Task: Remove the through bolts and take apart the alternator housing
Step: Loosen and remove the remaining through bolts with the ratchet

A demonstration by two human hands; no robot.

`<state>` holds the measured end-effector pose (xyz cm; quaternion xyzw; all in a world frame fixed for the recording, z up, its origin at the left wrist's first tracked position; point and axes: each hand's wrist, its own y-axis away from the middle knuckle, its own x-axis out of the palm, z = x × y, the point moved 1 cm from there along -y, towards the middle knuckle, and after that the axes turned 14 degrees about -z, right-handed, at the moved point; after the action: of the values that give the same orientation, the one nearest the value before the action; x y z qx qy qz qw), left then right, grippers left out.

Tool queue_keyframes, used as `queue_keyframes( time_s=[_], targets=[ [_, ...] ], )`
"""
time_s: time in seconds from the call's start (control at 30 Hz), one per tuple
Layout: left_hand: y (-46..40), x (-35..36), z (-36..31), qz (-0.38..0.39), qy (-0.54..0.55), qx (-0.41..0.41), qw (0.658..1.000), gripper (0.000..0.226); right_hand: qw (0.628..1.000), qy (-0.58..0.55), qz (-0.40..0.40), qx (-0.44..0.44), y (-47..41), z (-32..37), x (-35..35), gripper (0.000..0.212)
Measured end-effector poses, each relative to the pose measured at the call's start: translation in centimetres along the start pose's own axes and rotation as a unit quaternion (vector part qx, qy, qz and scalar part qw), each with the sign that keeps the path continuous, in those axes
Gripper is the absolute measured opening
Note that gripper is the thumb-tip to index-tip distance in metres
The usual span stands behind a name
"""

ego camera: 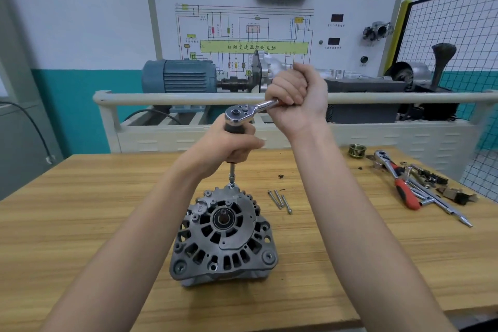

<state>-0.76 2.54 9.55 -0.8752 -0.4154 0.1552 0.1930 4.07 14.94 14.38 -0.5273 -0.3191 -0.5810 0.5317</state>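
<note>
A grey alternator [223, 237] stands on the wooden table [80, 224], shaft end up. A chrome ratchet [242, 112] sits on top of a black-handled extension, whose thin shaft and socket [231, 178] reach down to a bolt at the housing's far rim. My left hand [231, 145] grips the extension's black handle just under the ratchet head. My right hand [293, 94] grips the ratchet's handle, fist closed, off to the right. Three long through bolts [280, 201] lie loose on the table just right of the alternator.
At the table's right rear lie a brass-coloured pulley [356, 151], a second ratchet with a red handle [396, 178], extension bars and several small parts. Behind the table stands a training bench with a rail [188, 98], a blue motor [177, 75] and a wiring-diagram board.
</note>
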Motion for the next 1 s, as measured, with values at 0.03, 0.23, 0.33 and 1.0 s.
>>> queue_keyframes(
  time_s=[0.03, 0.23, 0.33, 1.0],
  targets=[
    [0.0, 0.0, 0.1, -0.035, 0.011, 0.002, 0.999, 0.043, 0.999, -0.011, 0.001, -0.035, 0.5, -0.2, -0.4, 0.052],
    [-0.1, 1.5, 0.7, -0.278, -0.005, 0.025, 0.960, 0.026, 0.974, 0.012, 0.011, -0.228, 4.2, -1.9, -1.1, 0.055],
    [0.2, 0.6, 0.9, -0.180, -0.016, 0.044, 0.983, 0.030, 0.983, 0.032, 0.007, -0.183, 3.9, -0.9, -0.6, 0.054],
    [0.5, 0.8, 0.7, -0.149, -0.051, 0.030, 0.987, 0.042, 0.989, 0.016, -0.008, -0.144, 3.9, -0.3, -0.7, 0.053]
  ],
)
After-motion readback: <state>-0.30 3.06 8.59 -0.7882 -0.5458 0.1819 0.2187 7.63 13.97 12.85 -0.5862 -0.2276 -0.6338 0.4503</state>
